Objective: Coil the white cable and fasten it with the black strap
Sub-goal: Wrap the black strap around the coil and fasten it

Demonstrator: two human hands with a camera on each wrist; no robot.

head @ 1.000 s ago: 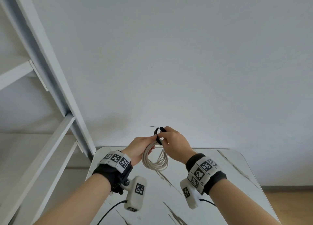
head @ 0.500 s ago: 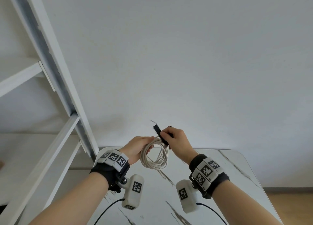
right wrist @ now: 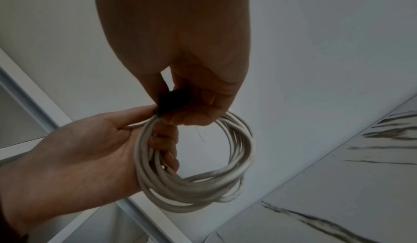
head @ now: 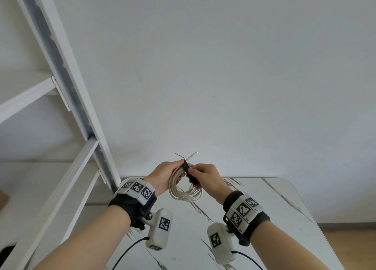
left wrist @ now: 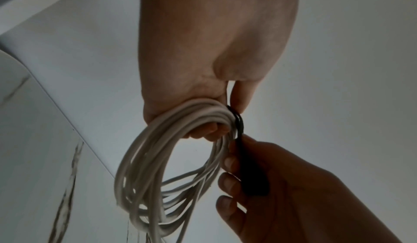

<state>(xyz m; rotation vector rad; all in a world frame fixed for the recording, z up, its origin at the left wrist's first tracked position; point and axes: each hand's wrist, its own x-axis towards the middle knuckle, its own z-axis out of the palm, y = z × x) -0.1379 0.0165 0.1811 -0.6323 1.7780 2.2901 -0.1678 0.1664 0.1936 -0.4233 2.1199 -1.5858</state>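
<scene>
The white cable (head: 184, 195) hangs as a coil of several loops in the air above the table's far edge. My left hand (head: 164, 175) grips the top of the coil (left wrist: 158, 150), fingers curled through the loops. A black strap (head: 190, 174) is wrapped over the bundle (left wrist: 238, 122) right beside my left thumb. My right hand (head: 207, 179) pinches the strap's free end (right wrist: 171, 102) between thumb and fingers, just right of the left hand. The cable's thin plug end (head: 192, 156) sticks up above both hands.
A white marble-patterned table (head: 254, 218) lies below the hands. A white shelving frame (head: 67, 90) leans at the left, close to the table's left corner. A plain white wall fills the background. Wrist cameras with black leads hang under both forearms.
The strap, which stuck upward from my right hand, now runs down over the bundle. My right hand has moved lower and nearer, drawing the strap end toward me. The left hand keeps its grip.
</scene>
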